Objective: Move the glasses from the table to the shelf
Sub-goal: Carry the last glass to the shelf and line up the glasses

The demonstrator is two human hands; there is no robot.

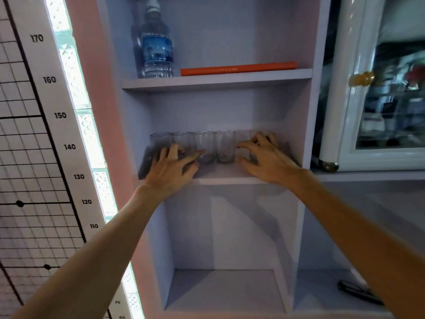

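Observation:
Several clear drinking glasses (225, 147) stand in a row at the back of the middle shelf (220, 177) of a pale lilac shelf unit. My left hand (172, 169) is at the left end of the row, fingers spread against the two leftmost glasses, thumb reaching towards the third glass (204, 146). It grips nothing. My right hand (264, 157) is at the right end, fingers curled over a faint, blurred glass (251, 155) that shows between thumb and forefinger. Most of that glass is hidden by the hand.
On the shelf above stand a water bottle (157, 49) and a lying orange tube (238, 68). The compartment below (224, 288) holds nothing. A dark object (358, 292) lies at lower right. A white glass-door cabinet (377, 88) is at right, a height chart (59, 116) at left.

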